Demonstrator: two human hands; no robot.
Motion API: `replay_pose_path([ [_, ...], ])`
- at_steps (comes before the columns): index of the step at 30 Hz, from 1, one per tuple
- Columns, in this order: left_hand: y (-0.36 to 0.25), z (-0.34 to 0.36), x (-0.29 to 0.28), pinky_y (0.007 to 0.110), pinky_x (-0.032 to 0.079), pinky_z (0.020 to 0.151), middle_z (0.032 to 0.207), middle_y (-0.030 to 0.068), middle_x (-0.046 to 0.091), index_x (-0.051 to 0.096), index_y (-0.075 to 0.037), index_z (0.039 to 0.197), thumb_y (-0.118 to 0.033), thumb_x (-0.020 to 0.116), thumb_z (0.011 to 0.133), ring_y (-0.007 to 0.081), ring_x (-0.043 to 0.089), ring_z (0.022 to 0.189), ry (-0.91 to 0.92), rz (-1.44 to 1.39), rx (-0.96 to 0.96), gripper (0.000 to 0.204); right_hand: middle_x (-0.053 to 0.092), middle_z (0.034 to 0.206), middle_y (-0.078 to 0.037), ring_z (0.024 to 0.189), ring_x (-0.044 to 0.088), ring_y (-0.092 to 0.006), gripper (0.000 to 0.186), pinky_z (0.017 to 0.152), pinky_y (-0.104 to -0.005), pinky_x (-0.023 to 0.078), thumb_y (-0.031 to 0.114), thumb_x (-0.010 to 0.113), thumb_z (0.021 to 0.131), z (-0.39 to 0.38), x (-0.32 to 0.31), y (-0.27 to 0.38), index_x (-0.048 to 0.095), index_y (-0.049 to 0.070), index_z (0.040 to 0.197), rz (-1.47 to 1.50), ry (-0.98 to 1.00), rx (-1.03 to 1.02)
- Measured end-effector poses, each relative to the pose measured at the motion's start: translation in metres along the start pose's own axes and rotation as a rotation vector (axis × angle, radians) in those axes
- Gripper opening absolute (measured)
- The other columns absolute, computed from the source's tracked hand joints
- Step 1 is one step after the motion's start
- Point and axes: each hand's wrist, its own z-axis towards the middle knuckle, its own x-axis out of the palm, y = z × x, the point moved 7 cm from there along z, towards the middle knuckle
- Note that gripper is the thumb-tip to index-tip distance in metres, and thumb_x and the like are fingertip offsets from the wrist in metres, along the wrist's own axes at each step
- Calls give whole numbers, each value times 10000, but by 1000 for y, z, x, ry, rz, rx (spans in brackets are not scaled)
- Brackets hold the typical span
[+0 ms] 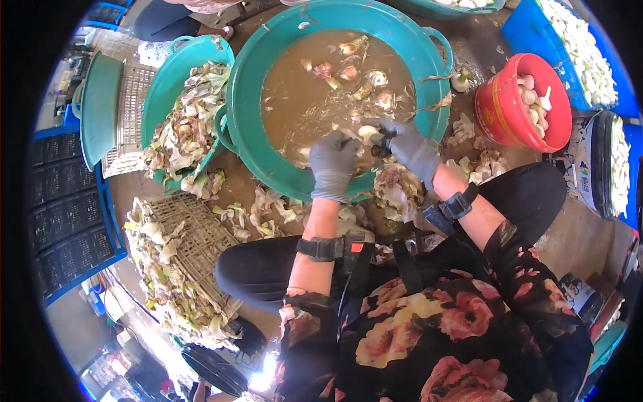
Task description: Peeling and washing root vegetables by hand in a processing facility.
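Both my hands wear grey gloves and are over the near part of a large green tub (242,100) of murky brown water. A pale peeled garlic bulb (367,132) shows between them, against the fingertips of my right hand (410,149), which is closed on it. Those fingertips look dark. My left hand (331,162) is closed just left of the bulb, its fingers curled; what it grips, if anything, is hidden. Several unpeeled garlic bulbs (385,100) with reddish skins float farther out, among loose bits of skin.
To the right stands a red bucket (487,110) holding peeled bulbs. Beyond it are a blue crate (522,33) and a pail (584,161), both full of garlic. Peelings fill a green basin (155,110) at left and spill from a tipped crate (201,231). Another person's leg (164,21) is at far left.
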Motion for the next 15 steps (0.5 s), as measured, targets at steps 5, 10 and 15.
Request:
replay_pose_path([
  [5,-3,-20,2,287,403,489,570,114,547,568,-46,643,-217,603,616,192,520,494,-51,298,26,177,571,826,-128,748,552,-229,311,688,-290,418,139,540,712,-17,7,6,529,160,1022,-443,-98,-29],
  [10,3,-31,10,366,407,534,620,146,540,535,-55,619,-213,539,629,305,528,596,-1,252,-68,158,569,859,-119,757,553,-222,306,684,-286,419,113,509,720,-23,8,-1,530,158,1022,-579,-17,-123],
  [15,21,-33,3,271,356,444,470,64,465,500,-5,581,-187,567,611,117,430,448,100,27,-154,196,557,849,-82,696,529,-167,303,636,-268,426,87,494,742,-32,7,-3,504,60,1043,15,316,-180],
])
